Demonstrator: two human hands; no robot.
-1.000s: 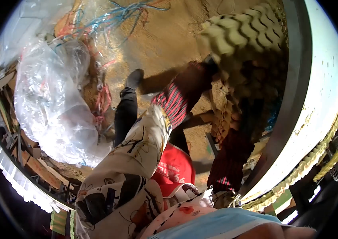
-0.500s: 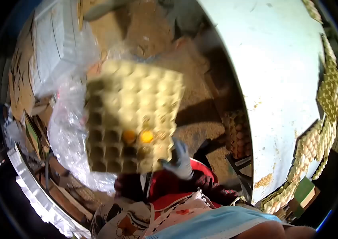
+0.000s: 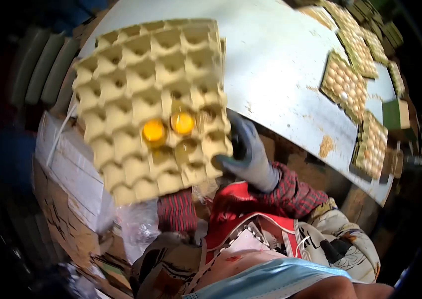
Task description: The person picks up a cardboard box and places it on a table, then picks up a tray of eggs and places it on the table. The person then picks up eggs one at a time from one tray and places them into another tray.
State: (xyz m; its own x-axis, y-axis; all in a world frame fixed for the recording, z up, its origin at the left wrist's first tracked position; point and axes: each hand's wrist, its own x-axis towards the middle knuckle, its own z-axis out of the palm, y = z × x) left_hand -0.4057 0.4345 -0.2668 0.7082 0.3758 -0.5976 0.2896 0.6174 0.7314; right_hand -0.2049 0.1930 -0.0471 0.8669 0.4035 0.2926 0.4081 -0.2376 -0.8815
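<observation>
A stack of empty-looking pulp egg trays (image 3: 141,65) is held up in front of my body. Two raw yolks, a left one (image 3: 153,130) and a right one (image 3: 182,122), lie in cups of the top tray, with wet egg white in cups around them. My right hand (image 3: 248,152), in a grey glove, grips the right edge of the trays with its thumb on top. My left hand is hidden beneath the trays; only its striped sleeve (image 3: 177,212) shows below them.
A large white table (image 3: 280,74) spreads behind the trays. Trays full of eggs (image 3: 344,87) lie along its right side, near a green box (image 3: 395,114). Crumbs (image 3: 326,146) lie near its front edge. White wrapped boxes (image 3: 71,169) and clear plastic (image 3: 138,224) are at the left.
The view has swung right toward the table. The trays are now in front of the table's left part, higher in view, and their second layer shows. My right hand still grips them.
</observation>
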